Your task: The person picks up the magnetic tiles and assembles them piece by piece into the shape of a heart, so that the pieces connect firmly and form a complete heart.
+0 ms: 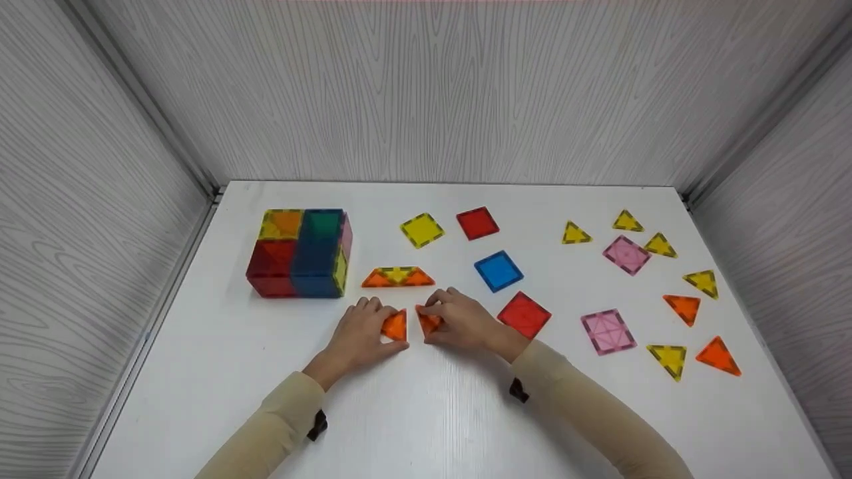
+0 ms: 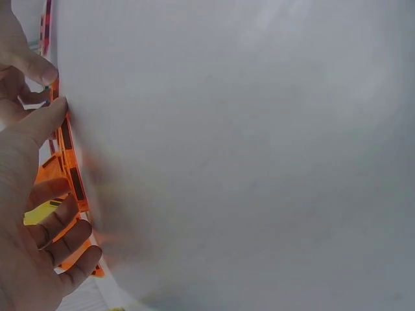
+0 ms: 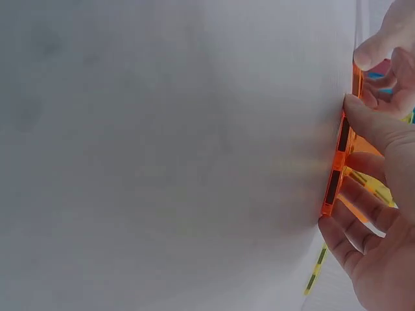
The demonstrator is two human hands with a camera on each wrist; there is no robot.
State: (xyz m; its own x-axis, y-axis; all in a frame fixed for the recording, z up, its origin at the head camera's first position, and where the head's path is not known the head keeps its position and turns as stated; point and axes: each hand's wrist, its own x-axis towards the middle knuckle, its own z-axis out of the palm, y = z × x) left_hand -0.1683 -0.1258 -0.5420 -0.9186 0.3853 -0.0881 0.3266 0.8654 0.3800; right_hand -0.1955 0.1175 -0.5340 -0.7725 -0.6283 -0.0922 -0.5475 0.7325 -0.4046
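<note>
My left hand (image 1: pixel 356 336) pinches an orange triangular magnetic tile (image 1: pixel 395 326) between thumb and fingers, low over the white table. Facing it across a narrow gap, my right hand (image 1: pixel 466 320) grips a second orange triangular tile (image 1: pixel 428 324). Each wrist view shows an orange edge with dark magnets, the left tile (image 2: pixel 76 178) and the right tile (image 3: pixel 336 165), along the fingers. Just beyond both hands lies a flat trapezoid strip (image 1: pixel 397 277), made of a yellow triangle between two orange ones.
A box built of coloured square tiles (image 1: pixel 313 256) stands at the left. Yellow (image 1: pixel 422 230), red (image 1: pixel 477 223) and blue (image 1: pixel 499 270) squares lie behind; another red square (image 1: pixel 524 315) sits by the right forearm. Pink squares (image 1: pixel 608 331) and several triangles (image 1: pixel 719 356) are scattered right.
</note>
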